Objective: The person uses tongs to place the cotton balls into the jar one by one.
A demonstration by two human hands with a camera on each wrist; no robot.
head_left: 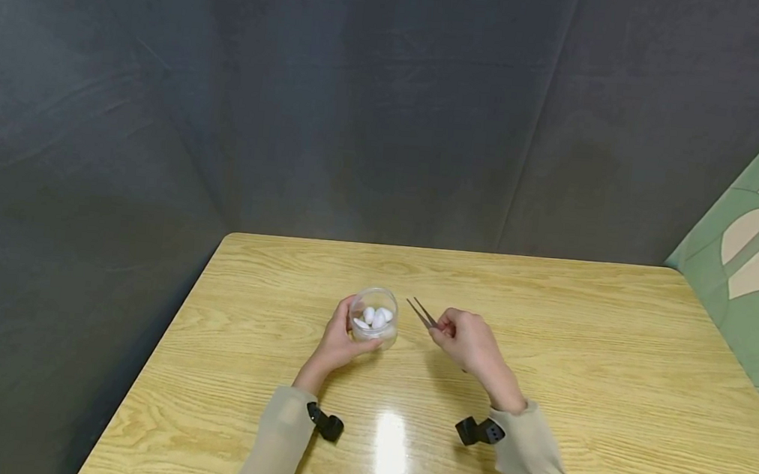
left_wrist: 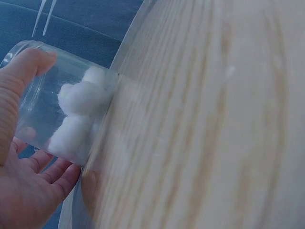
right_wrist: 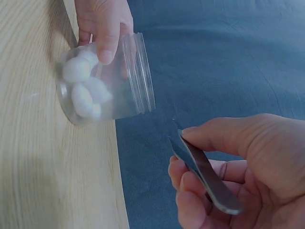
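Observation:
A clear, lidless plastic jar with a threaded mouth stands on the table, several white cotton balls lying at its bottom. My left hand grips the jar from its left, thumb across the near side and fingers behind. To the jar's right, my right hand pinches a pair of metal tweezers between thumb and fingers. The tweezers' tips are apart with nothing between them and point toward the jar, level with its mouth. In the left wrist view only the tips of the tweezers show.
The light wood table reaches back to a dark cloth backdrop. A green and beige patterned surface borders the right side. Black wrist cameras sit on both sleeves. A bright glare patch lies near the front.

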